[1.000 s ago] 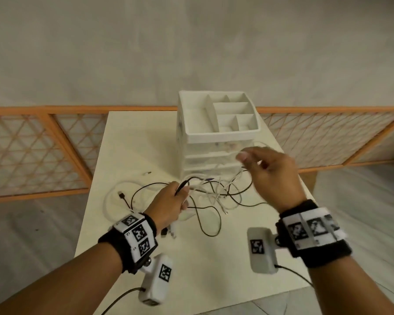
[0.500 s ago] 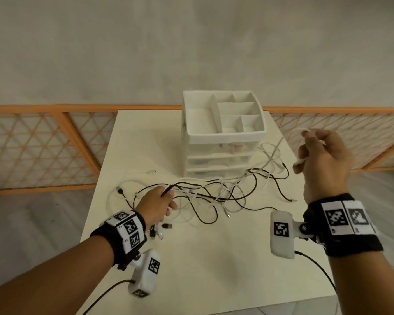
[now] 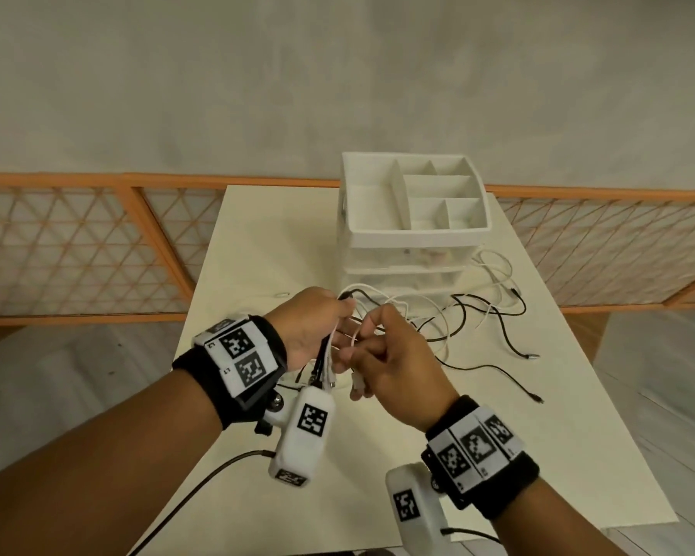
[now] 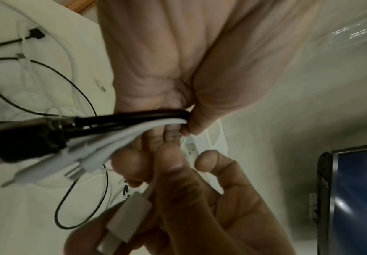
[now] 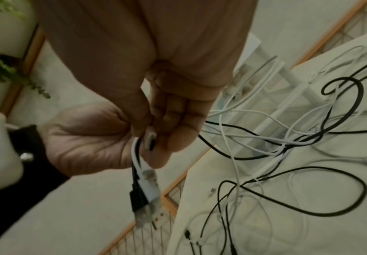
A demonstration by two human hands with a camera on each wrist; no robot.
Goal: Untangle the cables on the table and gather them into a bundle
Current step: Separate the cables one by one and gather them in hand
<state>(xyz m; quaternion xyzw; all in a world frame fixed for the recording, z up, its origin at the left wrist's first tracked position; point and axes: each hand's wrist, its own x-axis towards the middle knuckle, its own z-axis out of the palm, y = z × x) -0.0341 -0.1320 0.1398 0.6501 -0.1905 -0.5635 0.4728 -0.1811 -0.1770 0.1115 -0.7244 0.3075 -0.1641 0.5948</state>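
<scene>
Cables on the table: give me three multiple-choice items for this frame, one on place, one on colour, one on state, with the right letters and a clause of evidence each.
1. Where does the drawer unit stand?
A. at the far side of the table
B. on the floor
C. at the table's near edge

2. What colours are the cables?
A. red and blue
B. black and white
C. all yellow

3. What is the left hand doing?
A. lying flat on the table
B. gripping several cable ends
C. opening a drawer

Answers: 1 A, the head view shows it beyond the hands; 2 B, only black and white strands show; 3 B, the left wrist view shows fingers curled round plugs.
</scene>
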